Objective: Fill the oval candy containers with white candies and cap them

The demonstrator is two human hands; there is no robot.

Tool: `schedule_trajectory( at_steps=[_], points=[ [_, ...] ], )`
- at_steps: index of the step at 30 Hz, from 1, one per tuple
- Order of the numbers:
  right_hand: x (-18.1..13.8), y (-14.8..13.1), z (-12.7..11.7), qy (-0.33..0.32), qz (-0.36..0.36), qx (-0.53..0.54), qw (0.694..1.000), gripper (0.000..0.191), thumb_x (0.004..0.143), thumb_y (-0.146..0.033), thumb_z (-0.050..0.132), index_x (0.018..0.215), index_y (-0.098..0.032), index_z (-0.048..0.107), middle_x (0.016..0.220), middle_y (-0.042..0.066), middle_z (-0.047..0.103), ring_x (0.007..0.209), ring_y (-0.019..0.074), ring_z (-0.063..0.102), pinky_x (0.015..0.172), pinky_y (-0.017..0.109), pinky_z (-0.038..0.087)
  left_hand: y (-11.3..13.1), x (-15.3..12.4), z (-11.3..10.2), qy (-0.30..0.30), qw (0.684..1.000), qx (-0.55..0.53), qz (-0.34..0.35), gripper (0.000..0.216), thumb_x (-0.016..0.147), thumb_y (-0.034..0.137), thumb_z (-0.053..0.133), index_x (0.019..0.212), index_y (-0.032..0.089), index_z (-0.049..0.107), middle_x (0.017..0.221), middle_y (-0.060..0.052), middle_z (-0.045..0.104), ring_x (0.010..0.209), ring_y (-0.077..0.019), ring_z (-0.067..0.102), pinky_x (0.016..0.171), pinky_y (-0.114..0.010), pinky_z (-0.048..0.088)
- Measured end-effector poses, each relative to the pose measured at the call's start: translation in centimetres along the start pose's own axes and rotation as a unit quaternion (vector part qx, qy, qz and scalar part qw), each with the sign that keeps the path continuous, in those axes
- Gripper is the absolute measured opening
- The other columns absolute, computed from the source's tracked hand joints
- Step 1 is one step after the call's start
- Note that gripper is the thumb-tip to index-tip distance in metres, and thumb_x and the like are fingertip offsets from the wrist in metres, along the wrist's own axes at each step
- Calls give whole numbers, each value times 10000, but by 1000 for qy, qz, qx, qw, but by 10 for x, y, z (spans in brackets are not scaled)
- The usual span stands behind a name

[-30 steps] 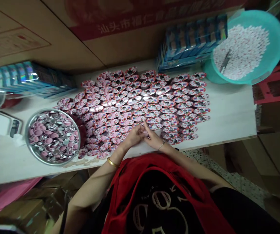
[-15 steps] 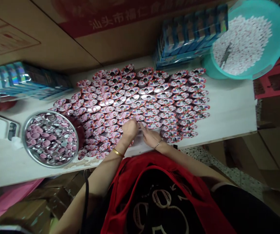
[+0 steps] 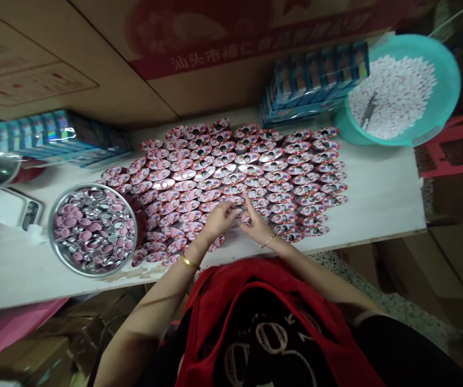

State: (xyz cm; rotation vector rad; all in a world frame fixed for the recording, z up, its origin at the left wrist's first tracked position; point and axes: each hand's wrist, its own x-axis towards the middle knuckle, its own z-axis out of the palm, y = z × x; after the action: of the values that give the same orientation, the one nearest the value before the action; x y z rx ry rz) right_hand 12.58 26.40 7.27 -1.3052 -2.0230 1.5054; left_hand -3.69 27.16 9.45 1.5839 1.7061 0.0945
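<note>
Many small pink oval containers (image 3: 255,169) lie in overlapping rows across the white table (image 3: 380,188). My left hand (image 3: 220,217) and my right hand (image 3: 255,224) meet at the near edge of those rows, fingers curled and pinched together over a small container I cannot make out clearly. The right index finger points up. A gold bangle sits on my left wrist and a thin bracelet on the right.
A metal bowl (image 3: 93,228) of pink and silver lids stands at the left. A teal basin (image 3: 411,88) of white pieces sits at the back right beside blue boxes (image 3: 315,80). More blue boxes (image 3: 54,137) and a scale (image 3: 13,207) are at the left. Cardboard stands behind.
My hands pulled back slightly from the rows and came together again; the right index finger lifted. The view shifted a little.
</note>
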Motion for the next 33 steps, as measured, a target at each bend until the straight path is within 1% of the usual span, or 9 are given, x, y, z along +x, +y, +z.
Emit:
schedule_trajectory(
  at_steps=[3, 7, 9, 13, 15, 18, 28, 31, 33],
  points=[
    [15, -11, 5, 5, -10, -8, 1000, 932, 801, -113, 466, 1524, -123, -122, 856, 32, 611, 741, 177, 559, 690, 273, 444, -6, -6, 0, 30, 987, -157, 30, 126, 796, 294, 597, 840, 187, 646, 862, -22, 649, 802, -134, 586, 754, -246, 464],
    [45, -34, 15, -31, 14, -102, 994, 950, 769, -74, 451, 1515, -105, -136, 941, 90, 644, 789, 209, 584, 681, 284, 444, -15, 1, -9, 77, 986, -148, -26, 33, 719, 197, 576, 695, 177, 569, 696, 10, 576, 657, -119, 519, 667, -249, 431],
    [60, -42, 18, -9, 13, -93, 996, 896, 769, -73, 456, 1531, -119, -13, 966, 102, 644, 812, 214, 586, 695, 288, 446, -21, 9, -21, 94, 985, -143, -38, 27, 733, 209, 555, 718, 186, 556, 681, 18, 565, 640, -117, 510, 647, -243, 418],
    [83, -45, 21, 68, 81, 202, 974, 436, 782, -207, 590, 1213, -157, 544, 770, 32, 612, 689, 170, 565, 614, 242, 438, -36, 30, -54, 149, 980, -71, -112, 132, 821, 312, 501, 848, 200, 564, 722, 2, 611, 667, -132, 554, 646, -244, 414],
    [89, -42, 20, 62, 141, 348, 925, 243, 791, -389, 630, 893, -171, 592, 628, -3, 551, 535, 135, 512, 470, 210, 378, -40, 42, -67, 144, 973, 23, -179, 186, 835, 364, 499, 885, 207, 584, 786, -25, 659, 743, -160, 603, 678, -260, 424],
    [90, -36, 16, 43, 176, 421, 889, 398, 790, -578, 574, 746, -186, 519, 565, -14, 519, 419, 106, 448, 354, 192, 284, -44, 59, -78, 95, 964, 106, -226, 239, 818, 420, 530, 889, 215, 629, 911, -75, 701, 893, -218, 644, 741, -297, 445],
    [81, -34, 17, 36, 155, 509, 846, 379, 766, -380, 638, 1071, -221, 478, 657, -71, 544, 442, 78, 448, 345, 131, 243, -48, 84, -89, 32, 956, 155, -249, 409, 716, 519, 679, 902, 156, 689, 1083, -206, 671, 1041, -347, 626, 849, -413, 476],
    [80, -37, 18, 30, 141, 517, 844, 536, 789, -416, 638, 1237, -240, 405, 683, -74, 556, 416, 71, 429, 337, 130, 212, -40, 70, -88, 47, 965, 148, -213, 367, 799, 484, 604, 952, 158, 676, 1046, -177, 678, 1029, -305, 629, 864, -397, 475],
    [79, -39, 16, 16, 135, 536, 833, 644, 813, -445, 632, 1348, -258, 326, 699, -69, 567, 410, 65, 427, 343, 131, 207, -35, 54, -83, 49, 988, 78, -126, 325, 853, 454, 540, 996, 188, 661, 1019, -115, 683, 995, -227, 633, 869, -338, 477]
  ],
)
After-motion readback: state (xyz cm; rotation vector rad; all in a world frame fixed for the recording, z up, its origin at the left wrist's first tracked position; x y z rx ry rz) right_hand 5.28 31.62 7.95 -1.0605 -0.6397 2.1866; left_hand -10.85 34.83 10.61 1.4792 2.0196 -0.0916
